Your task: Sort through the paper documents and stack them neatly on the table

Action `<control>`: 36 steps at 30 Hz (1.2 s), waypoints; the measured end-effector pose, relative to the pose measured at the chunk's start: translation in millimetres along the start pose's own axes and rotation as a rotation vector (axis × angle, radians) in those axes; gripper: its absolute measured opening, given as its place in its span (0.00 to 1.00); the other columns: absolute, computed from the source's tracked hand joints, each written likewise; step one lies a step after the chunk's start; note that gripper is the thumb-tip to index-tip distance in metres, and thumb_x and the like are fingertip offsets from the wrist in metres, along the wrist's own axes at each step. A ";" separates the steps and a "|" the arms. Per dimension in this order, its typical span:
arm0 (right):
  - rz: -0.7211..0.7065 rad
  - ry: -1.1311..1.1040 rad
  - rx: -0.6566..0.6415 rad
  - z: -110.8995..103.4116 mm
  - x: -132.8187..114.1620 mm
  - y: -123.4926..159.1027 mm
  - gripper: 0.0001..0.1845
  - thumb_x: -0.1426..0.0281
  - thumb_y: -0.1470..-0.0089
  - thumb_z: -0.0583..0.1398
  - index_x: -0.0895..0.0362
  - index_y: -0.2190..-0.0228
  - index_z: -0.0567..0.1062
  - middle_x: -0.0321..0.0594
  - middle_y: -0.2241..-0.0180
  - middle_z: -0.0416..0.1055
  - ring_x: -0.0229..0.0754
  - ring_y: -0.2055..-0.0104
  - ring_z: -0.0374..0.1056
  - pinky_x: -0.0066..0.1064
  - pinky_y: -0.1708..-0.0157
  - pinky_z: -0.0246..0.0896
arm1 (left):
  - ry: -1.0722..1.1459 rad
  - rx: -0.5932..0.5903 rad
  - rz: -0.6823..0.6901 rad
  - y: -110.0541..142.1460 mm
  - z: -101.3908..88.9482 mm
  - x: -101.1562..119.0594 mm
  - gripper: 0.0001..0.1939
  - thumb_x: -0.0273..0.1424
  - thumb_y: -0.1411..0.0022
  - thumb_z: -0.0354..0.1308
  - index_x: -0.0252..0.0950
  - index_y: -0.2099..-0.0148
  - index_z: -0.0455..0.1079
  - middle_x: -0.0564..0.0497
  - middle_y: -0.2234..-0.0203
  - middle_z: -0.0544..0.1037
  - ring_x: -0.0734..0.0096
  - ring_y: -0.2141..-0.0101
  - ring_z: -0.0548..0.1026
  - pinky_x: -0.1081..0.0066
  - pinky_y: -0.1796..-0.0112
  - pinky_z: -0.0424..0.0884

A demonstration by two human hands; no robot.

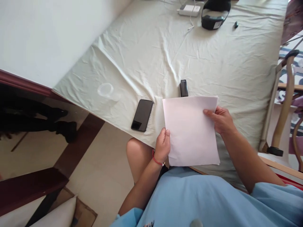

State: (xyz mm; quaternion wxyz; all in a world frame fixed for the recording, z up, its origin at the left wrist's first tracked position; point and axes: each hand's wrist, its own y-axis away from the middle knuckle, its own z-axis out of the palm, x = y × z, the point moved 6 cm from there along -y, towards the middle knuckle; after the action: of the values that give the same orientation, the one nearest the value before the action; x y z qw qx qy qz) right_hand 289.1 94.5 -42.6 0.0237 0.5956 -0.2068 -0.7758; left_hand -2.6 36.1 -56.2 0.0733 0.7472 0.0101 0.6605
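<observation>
Several sheets of white paper, stacked together, are held in front of my body at the near edge of the cloth-covered surface. My left hand, with a red cord at the wrist, grips the lower left edge. On the upper right edge, my right hand pinches the stack, thumb on top and fingers underneath. Just beyond the paper's top edge lies a black stapler, its near end hidden by the sheets. To the left of the paper rests a dark smartphone.
A round translucent plastic container stands on the pale green cloth to the left. At the far side are a white power adapter with cables, a black headset-like device and a small dark object. A walking-frame-like metal support is at right.
</observation>
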 end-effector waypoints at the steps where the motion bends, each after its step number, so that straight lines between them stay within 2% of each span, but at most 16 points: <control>1: -0.051 -0.032 0.036 2.0 -1.1 -3.1 0.27 0.56 0.63 0.84 0.51 0.63 0.86 0.38 0.63 0.85 0.46 0.66 0.79 0.38 0.65 0.78 | 0.016 -0.025 0.000 -2.1 -3.6 2.6 0.28 0.57 0.17 0.54 0.34 0.48 0.70 0.46 0.59 0.75 0.59 0.54 0.74 0.67 0.54 0.69; 3: -0.159 -0.099 0.103 5.2 -3.9 -9.0 0.27 0.55 0.67 0.85 0.50 0.66 0.85 0.37 0.61 0.85 0.46 0.64 0.79 0.39 0.62 0.78 | -0.006 -0.082 0.012 -6.8 -11.4 9.3 0.28 0.57 0.19 0.59 0.33 0.44 0.71 0.44 0.52 0.78 0.58 0.50 0.76 0.67 0.49 0.70; 5: -0.236 -0.104 0.115 8.4 -5.2 -14.8 0.28 0.53 0.66 0.84 0.50 0.66 0.84 0.37 0.62 0.84 0.44 0.64 0.77 0.38 0.62 0.76 | -0.059 -0.150 -0.011 -10.7 -17.1 11.9 0.28 0.55 0.20 0.60 0.33 0.45 0.73 0.43 0.50 0.79 0.55 0.47 0.77 0.66 0.47 0.71; 8: -0.363 0.039 0.145 5.2 -6.3 -21.9 0.27 0.46 0.56 0.80 0.52 0.66 0.82 0.35 0.69 0.77 0.39 0.69 0.69 0.32 0.69 0.66 | -0.192 -0.174 -0.051 -13.2 -23.1 8.0 0.26 0.53 0.21 0.55 0.35 0.57 0.74 0.46 0.62 0.80 0.57 0.60 0.78 0.65 0.59 0.70; 10: -0.441 0.141 0.208 -3.2 -5.8 -25.8 0.28 0.43 0.51 0.77 0.53 0.68 0.79 0.33 0.73 0.70 0.36 0.73 0.60 0.30 0.75 0.56 | -0.284 -0.151 0.014 -13.0 -24.4 8.0 0.25 0.50 0.21 0.54 0.36 0.63 0.71 0.49 0.70 0.76 0.61 0.69 0.74 0.65 0.66 0.65; 13: -0.470 0.230 0.235 -12.2 -1.2 -32.5 0.28 0.43 0.49 0.75 0.53 0.70 0.75 0.31 0.75 0.65 0.35 0.76 0.54 0.30 0.77 0.49 | -0.336 -0.126 0.137 -11.4 -22.8 11.5 0.20 0.44 0.20 0.54 0.36 0.61 0.74 0.51 0.70 0.77 0.63 0.70 0.75 0.66 0.67 0.65; 17: -0.492 0.330 0.207 -12.0 3.4 -36.0 0.24 0.46 0.42 0.71 0.53 0.68 0.75 0.31 0.75 0.65 0.35 0.74 0.57 0.31 0.74 0.53 | -0.377 -0.078 0.165 -10.5 -23.1 13.7 0.16 0.41 0.18 0.56 0.36 0.53 0.78 0.51 0.63 0.81 0.64 0.65 0.80 0.69 0.64 0.70; 20: -0.498 0.307 0.244 -13.5 5.8 -34.4 0.22 0.49 0.42 0.72 0.52 0.63 0.75 0.31 0.72 0.68 0.36 0.73 0.61 0.31 0.71 0.57 | -0.404 -0.040 0.204 -7.9 -22.9 16.1 0.14 0.40 0.18 0.57 0.35 0.49 0.78 0.50 0.57 0.83 0.64 0.61 0.81 0.71 0.62 0.72; 25: -0.486 0.389 0.235 -16.3 5.0 -29.2 0.16 0.55 0.39 0.68 0.53 0.68 0.75 0.32 0.74 0.67 0.37 0.72 0.60 0.33 0.69 0.57 | -0.440 -0.015 0.209 -3.2 -21.7 13.6 0.13 0.37 0.20 0.57 0.36 0.58 0.73 0.54 0.69 0.77 0.68 0.72 0.73 0.71 0.69 0.67; 28: -0.514 0.441 0.245 -18.3 0.8 -23.5 0.11 0.59 0.37 0.64 0.53 0.66 0.79 0.33 0.72 0.69 0.38 0.70 0.63 0.34 0.66 0.60 | -0.446 -0.007 0.185 -3.2 -21.5 12.2 0.15 0.38 0.20 0.57 0.36 0.60 0.71 0.55 0.71 0.74 0.69 0.73 0.70 0.70 0.70 0.65; 32: -0.544 0.421 0.302 -22.1 -0.6 -19.9 0.07 0.63 0.39 0.65 0.53 0.63 0.80 0.33 0.69 0.73 0.39 0.69 0.66 0.35 0.64 0.65 | -0.485 -0.005 0.193 -3.3 -19.7 13.1 0.18 0.39 0.20 0.57 0.38 0.65 0.65 0.56 0.77 0.67 0.69 0.76 0.65 0.68 0.73 0.60; 34: -0.552 0.437 0.323 -23.9 -0.2 -20.1 0.06 0.64 0.40 0.66 0.52 0.64 0.80 0.34 0.68 0.75 0.40 0.69 0.67 0.36 0.64 0.66 | -0.488 0.006 0.182 -2.4 -19.7 10.4 0.16 0.40 0.21 0.57 0.37 0.61 0.68 0.54 0.74 0.71 0.67 0.74 0.69 0.69 0.71 0.64; 36: -0.579 0.485 0.345 -25.4 -1.4 -19.8 0.05 0.64 0.40 0.67 0.52 0.65 0.80 0.35 0.67 0.76 0.40 0.68 0.68 0.36 0.64 0.67 | -0.459 0.043 0.146 -1.1 -21.9 5.0 0.16 0.43 0.22 0.59 0.34 0.49 0.71 0.51 0.68 0.77 0.63 0.70 0.76 0.68 0.68 0.68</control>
State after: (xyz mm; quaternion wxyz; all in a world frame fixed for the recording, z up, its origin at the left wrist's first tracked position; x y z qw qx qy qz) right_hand 317.4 105.5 -53.4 -0.2475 0.7898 -0.1461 -0.5418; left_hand -23.5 39.9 -48.9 0.0100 0.8779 -0.0469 0.4765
